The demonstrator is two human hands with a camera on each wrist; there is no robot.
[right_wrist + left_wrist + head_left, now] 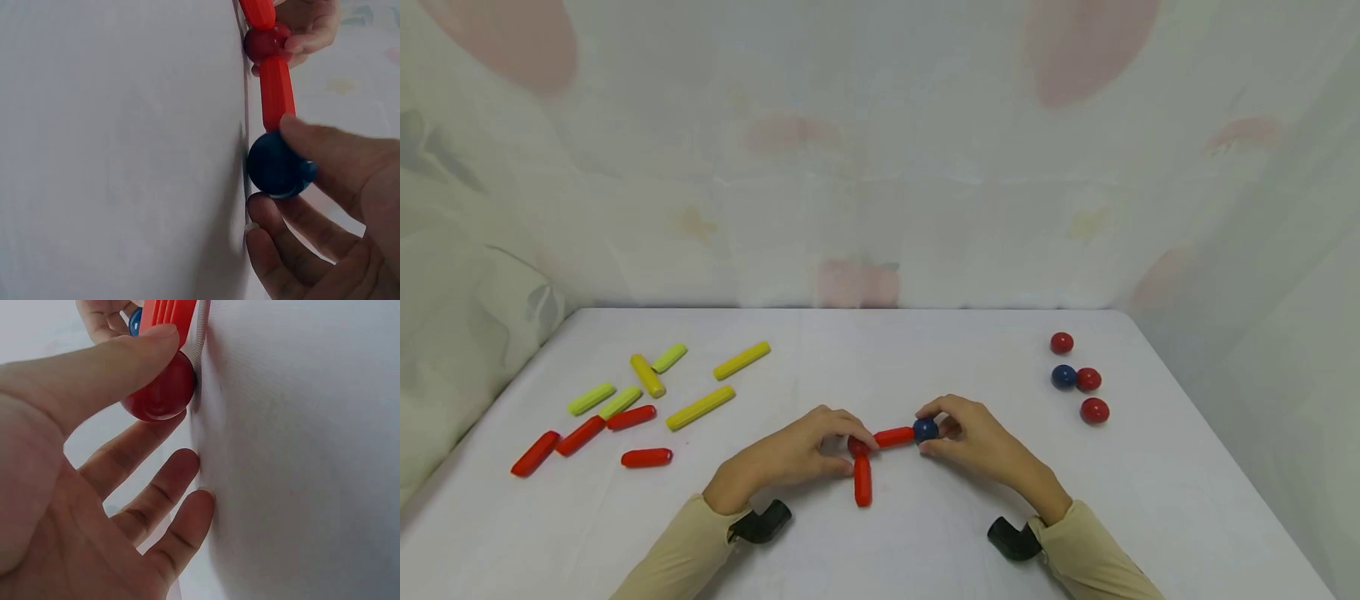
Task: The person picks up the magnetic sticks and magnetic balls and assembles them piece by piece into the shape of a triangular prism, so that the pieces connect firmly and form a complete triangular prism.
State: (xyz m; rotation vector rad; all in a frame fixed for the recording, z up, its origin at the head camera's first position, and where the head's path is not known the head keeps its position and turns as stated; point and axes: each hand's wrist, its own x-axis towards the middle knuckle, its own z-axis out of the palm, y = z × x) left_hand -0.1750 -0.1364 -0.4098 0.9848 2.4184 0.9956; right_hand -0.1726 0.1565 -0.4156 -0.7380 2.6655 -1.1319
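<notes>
Near the middle of the table, my left hand (797, 450) pinches a dark red ball (164, 394) between thumb and fingers. A red stick (894, 437) runs from that ball to a blue ball (926, 429), which my right hand (977, 440) holds between thumb and fingers. From the red ball a second red stick (862, 482) points toward the front of the table, roughly square to the first. In the right wrist view the blue ball (278, 164) meets the end of the connecting stick (277, 94). The remaining left fingers are spread below the red ball in the left wrist view.
At the left lie several loose red sticks (647, 457), yellow sticks (701, 407) and shorter lime-green sticks (591, 398). At the back right, red balls (1094, 410) surround another blue ball (1063, 377). A patterned cloth (925, 167) hangs behind the white table (1150, 517).
</notes>
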